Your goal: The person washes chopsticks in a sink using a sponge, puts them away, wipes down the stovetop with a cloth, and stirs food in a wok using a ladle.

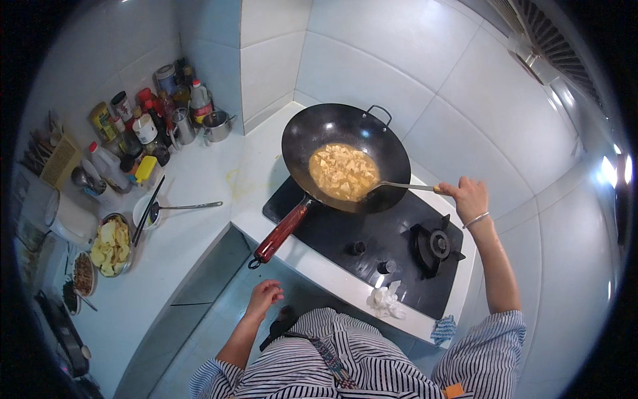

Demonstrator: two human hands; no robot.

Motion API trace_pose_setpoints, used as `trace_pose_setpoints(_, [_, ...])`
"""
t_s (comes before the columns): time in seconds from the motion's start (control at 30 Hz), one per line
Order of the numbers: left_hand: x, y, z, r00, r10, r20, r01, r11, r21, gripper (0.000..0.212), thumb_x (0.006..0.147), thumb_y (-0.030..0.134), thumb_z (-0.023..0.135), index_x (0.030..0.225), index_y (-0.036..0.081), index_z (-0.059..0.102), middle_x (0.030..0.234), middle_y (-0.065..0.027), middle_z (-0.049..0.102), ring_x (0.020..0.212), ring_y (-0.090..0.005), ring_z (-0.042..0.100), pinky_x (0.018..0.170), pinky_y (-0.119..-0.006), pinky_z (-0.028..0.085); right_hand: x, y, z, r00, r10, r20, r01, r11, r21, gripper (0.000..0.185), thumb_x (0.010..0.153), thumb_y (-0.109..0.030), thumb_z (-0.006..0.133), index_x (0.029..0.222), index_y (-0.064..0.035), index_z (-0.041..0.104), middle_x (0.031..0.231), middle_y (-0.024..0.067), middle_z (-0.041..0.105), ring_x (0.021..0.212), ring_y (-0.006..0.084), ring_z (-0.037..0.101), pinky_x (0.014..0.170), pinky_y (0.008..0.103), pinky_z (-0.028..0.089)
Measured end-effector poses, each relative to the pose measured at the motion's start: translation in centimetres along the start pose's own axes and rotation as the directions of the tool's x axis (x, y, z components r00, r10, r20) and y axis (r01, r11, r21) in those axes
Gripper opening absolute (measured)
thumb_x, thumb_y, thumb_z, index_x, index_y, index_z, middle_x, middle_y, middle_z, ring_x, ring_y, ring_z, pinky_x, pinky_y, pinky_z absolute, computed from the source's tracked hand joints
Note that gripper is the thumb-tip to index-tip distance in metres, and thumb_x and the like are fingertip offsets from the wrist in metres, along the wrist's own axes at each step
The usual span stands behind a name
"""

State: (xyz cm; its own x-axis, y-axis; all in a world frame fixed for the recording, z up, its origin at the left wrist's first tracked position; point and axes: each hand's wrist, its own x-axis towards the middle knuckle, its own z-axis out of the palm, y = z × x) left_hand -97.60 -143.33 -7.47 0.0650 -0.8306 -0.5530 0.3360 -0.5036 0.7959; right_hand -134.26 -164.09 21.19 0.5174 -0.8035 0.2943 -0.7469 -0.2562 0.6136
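A black wok (344,119) with a red wooden handle (285,232) sits over the left side of a black gas hob (339,234). In it lie pale, tofu-like pieces in a yellowish-brown sauce (344,172). My right hand (467,197) holds the handle end of a metal cooking utensil (408,186), whose head is sunk in the sauce near the wok's right side. My left hand (265,299) hangs below the wok handle, off the counter, fingers loosely curled and holding nothing visible.
Right burner (438,243), crumpled white tissue (387,300) and blue-striped cloth (443,330) are at the hob's right and front. Along the left counter stand seasoning bottles (145,128), a steel pot (217,126), a bowl with chopsticks (149,212) and a dish of sliced yellow food (110,244).
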Motion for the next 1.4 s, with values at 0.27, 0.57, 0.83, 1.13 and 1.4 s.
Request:
trace_pose_setpoints(0.27, [2.1,-6.8,-3.5,0.962,0.258,0.088,-0.271,0.939,0.212,0.019,0.077,0.010,0.048,0.095,0.004,0.051,0.077,-0.0048,0.056,0.065,-0.0134,0.056,0.056,-0.021,0.042,-3.1,0.1,0.9,0.943,0.011,0.333,-0.201,0.815,0.543,0.049,0.060,-0.004,0.053,0.103,-0.0285,0.054,0.074,0.0085,0.056,0.073,0.0267,0.055,0.066,0.0361,0.043])
trace_pose_setpoints(0.57, [-0.6,-3.7,-0.1,0.990,0.038,0.134,-0.046,0.997,0.058,0.021,0.075,0.011,0.052,0.095,0.004,0.051,0.079,-0.0055,0.056,0.065,-0.0131,0.056,0.057,-0.022,0.042,-2.6,-5.3,2.5,0.916,0.313,0.250,-0.400,0.682,0.611,0.043,0.064,-0.010,0.056,0.104,-0.0256,0.053,0.077,0.0100,0.056,0.074,0.0287,0.055,0.065,0.0372,0.044])
trace_pose_setpoints(0.83, [-1.5,-1.6,0.9,0.994,-0.091,0.055,0.088,0.994,0.058,0.022,0.075,0.010,0.051,0.096,0.003,0.051,0.081,-0.0064,0.056,0.065,-0.0130,0.057,0.056,-0.021,0.043,-2.2,-11.1,6.2,0.859,0.386,0.336,-0.508,0.563,0.652,0.042,0.068,-0.014,0.056,0.107,-0.0279,0.049,0.081,0.0103,0.055,0.076,0.0306,0.055,0.065,0.0404,0.044])
trace_pose_setpoints(1.13, [-2.6,-2.3,-0.1,0.997,-0.081,0.013,0.081,0.997,0.010,0.021,0.076,0.008,0.049,0.096,0.002,0.050,0.079,-0.0061,0.056,0.065,-0.0130,0.056,0.056,-0.021,0.043,-2.4,-12.9,4.5,0.881,0.344,0.323,-0.471,0.584,0.661,0.042,0.068,-0.012,0.055,0.107,-0.0259,0.048,0.082,0.0125,0.054,0.075,0.0313,0.054,0.064,0.0404,0.044])
trace_pose_setpoints(1.4, [-1.8,-3.0,-0.4,0.996,-0.076,0.053,0.076,0.997,0.007,0.020,0.076,0.010,0.050,0.095,0.003,0.050,0.078,-0.0057,0.056,0.064,-0.0129,0.056,0.055,-0.021,0.042,-4.3,-11.4,3.2,0.839,0.074,0.540,-0.515,-0.214,0.830,0.039,0.079,-0.015,0.047,0.117,-0.0078,0.041,0.066,0.0034,0.053,0.051,0.0114,0.049,0.044,0.0225,0.039])
